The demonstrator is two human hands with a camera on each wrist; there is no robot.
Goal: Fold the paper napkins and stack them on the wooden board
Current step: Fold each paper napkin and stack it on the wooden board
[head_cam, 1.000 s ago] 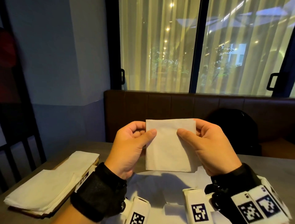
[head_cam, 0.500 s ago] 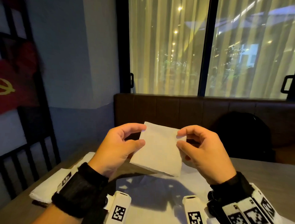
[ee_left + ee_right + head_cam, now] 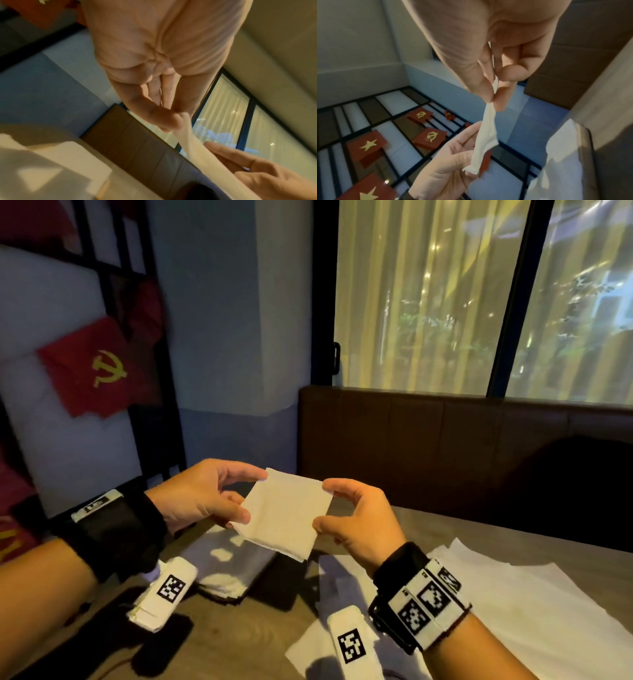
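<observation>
A folded white napkin (image 3: 286,513) hangs nearly flat in the air between my two hands, above the table. My left hand (image 3: 219,498) pinches its left edge between thumb and fingers; the same napkin (image 3: 190,143) shows edge-on in the left wrist view. My right hand (image 3: 346,508) pinches the right edge, and the right wrist view shows thumb and fingers closed on the napkin (image 3: 488,128). Below the left hand lies a stack of folded napkins (image 3: 229,566), in shadow, covering most of the wooden board (image 3: 239,599).
Unfolded white napkins (image 3: 534,601) are spread on the wooden table (image 3: 246,642) at the right. A dark phone-like object (image 3: 161,645) lies near the front left. A brown bench back (image 3: 445,446) and a window run behind; red flags (image 3: 92,368) hang at the left.
The napkin has gone from upright and facing me to tilted nearly flat, and both hands have carried it left and lower, over the stack. My head has turned left.
</observation>
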